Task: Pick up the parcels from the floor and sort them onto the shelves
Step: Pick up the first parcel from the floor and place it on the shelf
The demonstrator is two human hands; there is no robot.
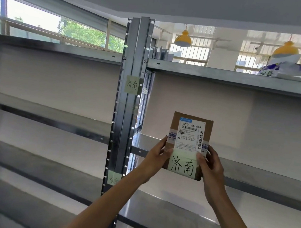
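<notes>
A small brown cardboard parcel [190, 127] with a white shipping label and a pale green handwritten note stands upright in front of a metal shelf [145, 145]. My left hand [158, 155] grips its lower left edge. My right hand [209, 165] grips its lower right edge, thumb on the note. The parcel's bottom part is hidden behind my fingers. A matching green note [131, 85] with the same characters is stuck on the grey upright post [129, 97] just left of this shelf.
Grey metal shelves run left and right of the post at several heights. A white and blue bag [283, 69] lies on the top right shelf. A second green note [113, 178] sits lower on the post. Windows and yellow lamps are behind.
</notes>
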